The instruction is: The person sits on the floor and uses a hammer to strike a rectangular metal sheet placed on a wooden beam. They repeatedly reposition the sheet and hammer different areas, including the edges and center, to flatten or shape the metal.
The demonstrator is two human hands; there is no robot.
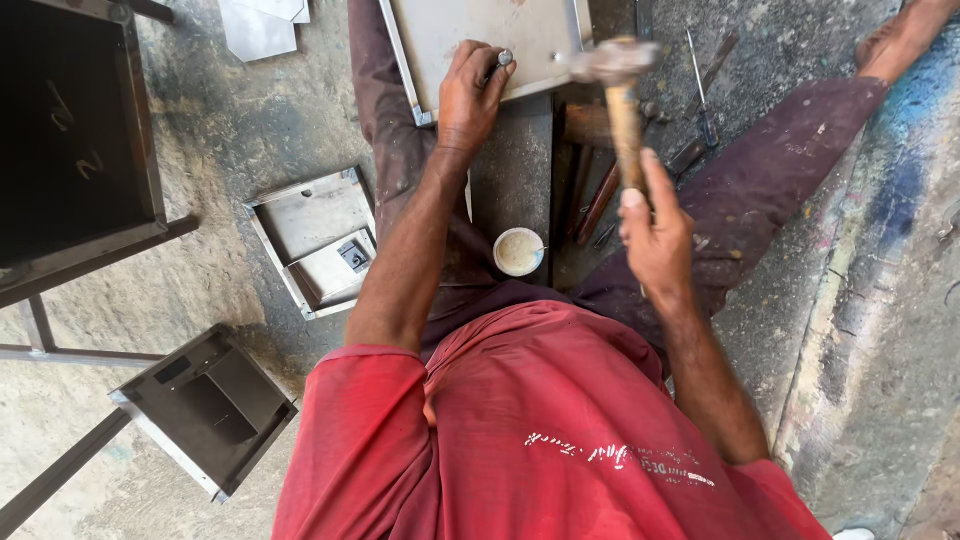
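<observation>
My right hand [655, 240] grips the wooden handle of a hammer [622, 100], whose metal head is raised and blurred just right of a flat metal sheet tray [470, 35]. My left hand [470, 90] rests on the near edge of that tray and pinches a short metal punch [503, 60] upright against it. The tray lies between my outstretched legs on the concrete floor.
A small white cup [518, 250] stands on the floor near my lap. Metal rods and tools [600, 195] lie beside it. Folded sheet-metal boxes [318, 240] [205, 405] sit on the left, by a dark metal frame [75, 140].
</observation>
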